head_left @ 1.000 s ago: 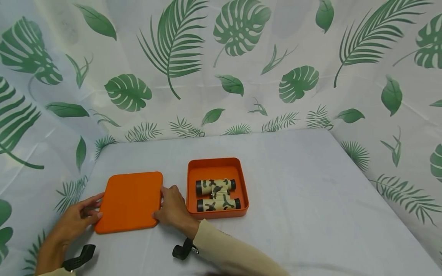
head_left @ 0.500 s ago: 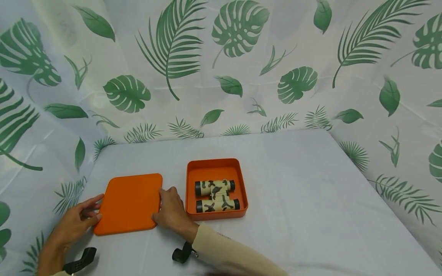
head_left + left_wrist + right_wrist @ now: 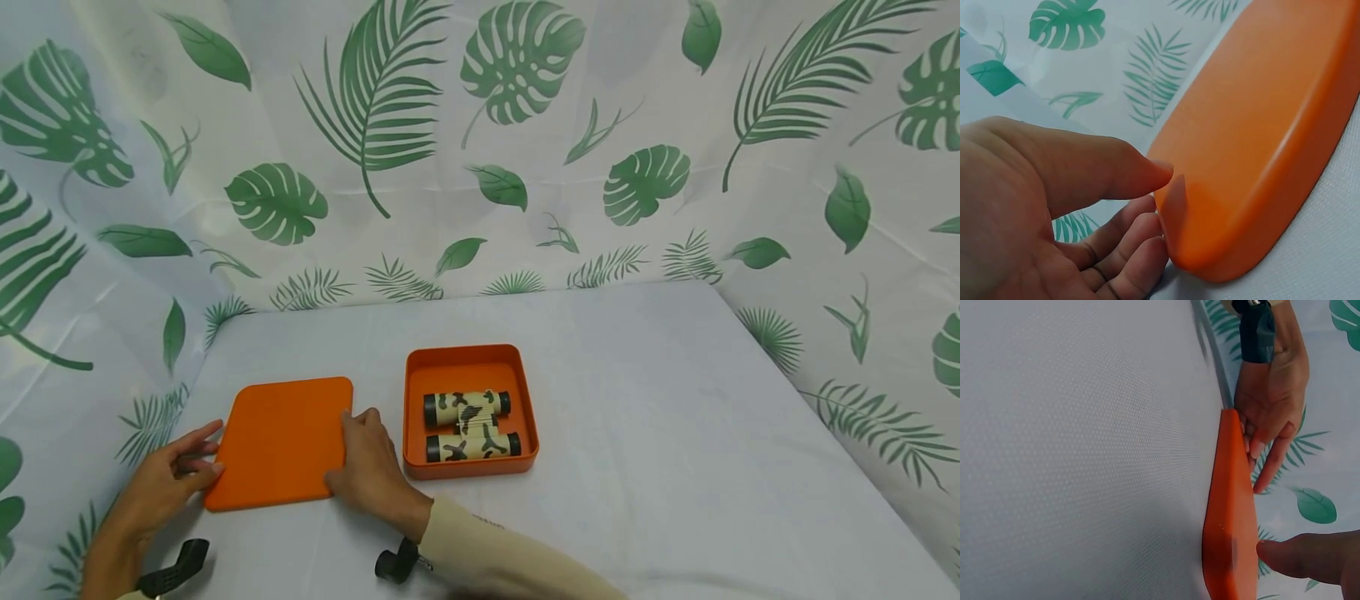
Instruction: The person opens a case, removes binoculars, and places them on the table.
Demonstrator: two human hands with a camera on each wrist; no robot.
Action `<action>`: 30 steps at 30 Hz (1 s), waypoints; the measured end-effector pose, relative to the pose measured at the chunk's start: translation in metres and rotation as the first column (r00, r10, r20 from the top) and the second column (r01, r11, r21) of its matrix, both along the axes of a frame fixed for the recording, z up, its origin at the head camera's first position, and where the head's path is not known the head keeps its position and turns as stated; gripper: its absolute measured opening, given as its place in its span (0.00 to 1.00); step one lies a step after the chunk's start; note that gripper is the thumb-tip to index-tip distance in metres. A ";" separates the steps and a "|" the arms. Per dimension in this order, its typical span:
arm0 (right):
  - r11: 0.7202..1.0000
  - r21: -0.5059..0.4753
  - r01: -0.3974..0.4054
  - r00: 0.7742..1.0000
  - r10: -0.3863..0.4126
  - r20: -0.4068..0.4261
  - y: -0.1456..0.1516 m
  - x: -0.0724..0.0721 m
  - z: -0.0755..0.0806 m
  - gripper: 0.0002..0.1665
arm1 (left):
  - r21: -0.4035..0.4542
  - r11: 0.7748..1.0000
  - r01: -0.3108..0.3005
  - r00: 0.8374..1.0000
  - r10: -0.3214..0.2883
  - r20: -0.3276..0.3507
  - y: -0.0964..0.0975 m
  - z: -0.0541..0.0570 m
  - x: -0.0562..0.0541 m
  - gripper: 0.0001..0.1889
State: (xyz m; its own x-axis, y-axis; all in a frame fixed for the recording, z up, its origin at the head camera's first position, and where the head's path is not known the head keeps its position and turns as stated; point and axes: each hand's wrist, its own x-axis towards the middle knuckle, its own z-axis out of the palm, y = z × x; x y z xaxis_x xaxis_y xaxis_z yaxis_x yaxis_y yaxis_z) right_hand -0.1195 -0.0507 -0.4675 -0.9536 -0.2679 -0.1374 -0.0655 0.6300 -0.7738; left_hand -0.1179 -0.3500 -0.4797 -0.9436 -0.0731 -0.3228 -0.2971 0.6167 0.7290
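Note:
A flat orange lid [image 3: 285,442] with rounded corners lies on the white-covered table. At its left edge is my left hand [image 3: 161,487]; in the left wrist view the thumb [image 3: 1116,172] reaches over the lid's rim while the other fingers rest loosely beside it. My right hand [image 3: 372,468] touches the opposite edge, thumb and forefinger spread along it. Only the thumb [image 3: 1300,555] of that hand appears in the right wrist view, against the lid [image 3: 1233,512]. Right of it stands an orange box [image 3: 531,417], uncovered, with camouflage-patterned binoculars [image 3: 471,425] lying inside.
White cloth [image 3: 645,433] covers the table. A leaf-printed curtain [image 3: 558,175] rises behind it and along both sides. Dark wrist devices are strapped to both forearms, and the right sleeve [image 3: 510,546] crosses the table's front.
My right hand has shifted slightly left, its fingertips now a little over the lid's right edge. The left hand, the lid, the box and the binoculars stay put; the head view tilted slightly.

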 end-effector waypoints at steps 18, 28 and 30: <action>0.994 -0.067 -0.091 0.992 0.085 -0.089 0.007 0.007 0.009 0.47 | -0.021 0.981 -0.194 0.981 0.194 -0.003 0.010 -0.001 -0.002 0.57; 0.985 -0.094 -0.142 0.978 0.125 -0.166 0.016 0.012 0.026 0.48 | -0.061 0.982 -0.178 0.953 0.156 -0.258 0.031 0.007 0.007 0.50; 0.984 -0.097 -0.152 0.972 0.131 -0.193 0.018 0.011 0.028 0.48 | -0.046 0.985 -0.164 0.946 0.144 -0.291 0.037 0.010 0.008 0.49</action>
